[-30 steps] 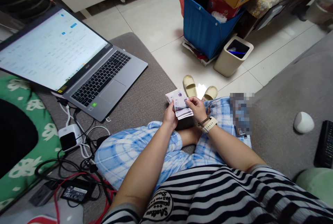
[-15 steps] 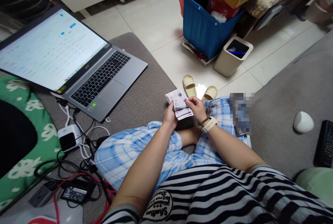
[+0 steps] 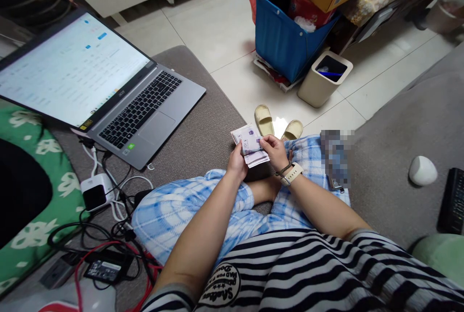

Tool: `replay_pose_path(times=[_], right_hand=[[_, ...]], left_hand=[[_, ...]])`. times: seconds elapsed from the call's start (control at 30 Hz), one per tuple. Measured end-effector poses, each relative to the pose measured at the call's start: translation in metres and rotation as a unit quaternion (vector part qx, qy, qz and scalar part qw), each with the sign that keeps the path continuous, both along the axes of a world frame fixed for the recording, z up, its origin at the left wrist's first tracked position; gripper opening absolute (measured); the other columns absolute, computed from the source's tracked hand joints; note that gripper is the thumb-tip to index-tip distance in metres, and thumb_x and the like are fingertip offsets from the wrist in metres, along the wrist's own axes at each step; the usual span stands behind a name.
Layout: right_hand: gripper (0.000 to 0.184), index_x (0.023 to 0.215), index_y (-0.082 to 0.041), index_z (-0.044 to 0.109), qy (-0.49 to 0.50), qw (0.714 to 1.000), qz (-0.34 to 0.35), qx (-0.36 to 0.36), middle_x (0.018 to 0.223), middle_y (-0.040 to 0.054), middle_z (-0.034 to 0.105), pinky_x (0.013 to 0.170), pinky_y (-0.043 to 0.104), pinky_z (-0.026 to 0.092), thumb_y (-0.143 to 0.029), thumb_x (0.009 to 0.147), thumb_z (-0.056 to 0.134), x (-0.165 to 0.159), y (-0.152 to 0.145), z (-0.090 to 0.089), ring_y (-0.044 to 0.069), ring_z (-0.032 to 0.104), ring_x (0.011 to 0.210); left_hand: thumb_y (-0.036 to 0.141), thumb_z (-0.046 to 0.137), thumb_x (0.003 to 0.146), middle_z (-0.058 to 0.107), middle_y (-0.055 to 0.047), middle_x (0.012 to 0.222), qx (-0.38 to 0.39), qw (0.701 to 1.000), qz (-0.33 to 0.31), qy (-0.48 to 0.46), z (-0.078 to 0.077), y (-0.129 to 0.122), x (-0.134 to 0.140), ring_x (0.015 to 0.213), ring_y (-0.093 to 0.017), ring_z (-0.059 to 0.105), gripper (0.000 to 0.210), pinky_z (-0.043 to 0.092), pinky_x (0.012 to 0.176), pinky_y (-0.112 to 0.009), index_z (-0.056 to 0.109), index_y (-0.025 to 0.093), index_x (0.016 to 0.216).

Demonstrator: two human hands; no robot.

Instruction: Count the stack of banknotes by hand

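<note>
A folded stack of purple-and-white banknotes [image 3: 249,139] is held up in front of my lap. My left hand [image 3: 237,162] is closed round its lower left side, with the thumb on top. At the right edge, my right hand [image 3: 275,151] pinches a note between thumb and fingers. Below the fold, the ends of several notes fan out. A pale watch [image 3: 292,175] and a dark bracelet are on my right wrist. What lies under the stack is hidden.
An open laptop [image 3: 155,114] stands on the grey couch to the left, with tangled cables and a white charger [image 3: 96,191] below it. Slippers [image 3: 264,120], a beige bin [image 3: 324,80] and a blue box [image 3: 282,36] are on the floor. A white mouse [image 3: 422,170] lies at right.
</note>
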State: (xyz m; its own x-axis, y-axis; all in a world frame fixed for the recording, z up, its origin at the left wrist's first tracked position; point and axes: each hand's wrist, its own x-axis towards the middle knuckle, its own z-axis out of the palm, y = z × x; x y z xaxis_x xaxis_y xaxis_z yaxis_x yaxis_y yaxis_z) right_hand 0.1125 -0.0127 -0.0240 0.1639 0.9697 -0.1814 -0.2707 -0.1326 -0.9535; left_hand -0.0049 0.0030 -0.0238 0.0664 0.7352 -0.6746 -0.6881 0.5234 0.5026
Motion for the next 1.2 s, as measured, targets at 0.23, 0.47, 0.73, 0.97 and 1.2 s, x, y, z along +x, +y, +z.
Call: replay_pose_path(times=[0.23, 0.47, 0.73, 0.97, 1.2], right_hand=[[0.05, 0.073, -0.021, 0.059, -0.002, 1.0, 0.0, -0.004, 0.068, -0.0015, 0.055, 0.061, 0.028, 0.04, -0.066, 0.065, 0.077, -0.001, 0.0, 0.0, 0.014, 0.047, 0.064], [0.05, 0.074, -0.021, 0.061, -0.003, 0.999, 0.043, -0.004, 0.056, -0.0011, 0.057, 0.06, 0.029, 0.041, -0.07, 0.074, 0.069, 0.001, -0.001, 0.0, 0.014, 0.048, 0.056], [0.049, 0.079, -0.021, 0.056, -0.013, 1.0, -0.004, -0.017, 0.062, -0.0048, 0.053, 0.057, 0.026, 0.039, -0.06, 0.064, 0.082, 0.0, 0.001, -0.009, 0.012, 0.047, 0.058], [0.043, 0.077, -0.02, 0.056, -0.041, 0.999, -0.024, -0.016, 0.067, -0.0044, 0.052, 0.059, 0.026, 0.036, -0.056, 0.069, 0.079, 0.003, 0.001, -0.017, 0.012, 0.045, 0.062], [0.041, 0.072, -0.02, 0.056, -0.054, 0.998, -0.014, -0.013, 0.066, -0.0035, 0.053, 0.06, 0.026, 0.036, -0.057, 0.072, 0.075, 0.003, 0.002, -0.017, 0.012, 0.044, 0.062]], left_hand=[[0.028, 0.053, 0.094, 0.079, -0.012, 0.104, 0.0, 1.0, -0.008, 0.011, 0.0, 0.0, -0.001, 0.108, -0.025, 0.073, 0.034, 0.052, 0.104, -0.039, 0.071, 0.01, 0.117], [0.03, 0.056, 0.093, 0.078, -0.015, 0.106, -0.002, 1.0, -0.024, -0.005, -0.003, 0.0, -0.003, 0.103, -0.027, 0.074, 0.036, 0.055, 0.1, -0.042, 0.069, 0.008, 0.117], [0.023, 0.064, 0.086, 0.078, -0.015, 0.104, 0.003, 1.0, -0.016, -0.005, -0.006, -0.001, -0.003, 0.104, -0.028, 0.074, 0.028, 0.055, 0.1, -0.042, 0.071, 0.009, 0.109], [0.013, 0.068, 0.079, 0.079, -0.013, 0.095, 0.013, 0.999, -0.029, 0.023, -0.001, -0.004, -0.004, 0.099, -0.027, 0.075, 0.029, 0.055, 0.1, -0.042, 0.071, 0.008, 0.107], [0.018, 0.064, 0.085, 0.079, -0.014, 0.096, 0.004, 0.999, -0.025, 0.02, 0.002, -0.003, -0.002, 0.102, -0.028, 0.074, 0.026, 0.055, 0.101, -0.042, 0.071, 0.008, 0.107]])
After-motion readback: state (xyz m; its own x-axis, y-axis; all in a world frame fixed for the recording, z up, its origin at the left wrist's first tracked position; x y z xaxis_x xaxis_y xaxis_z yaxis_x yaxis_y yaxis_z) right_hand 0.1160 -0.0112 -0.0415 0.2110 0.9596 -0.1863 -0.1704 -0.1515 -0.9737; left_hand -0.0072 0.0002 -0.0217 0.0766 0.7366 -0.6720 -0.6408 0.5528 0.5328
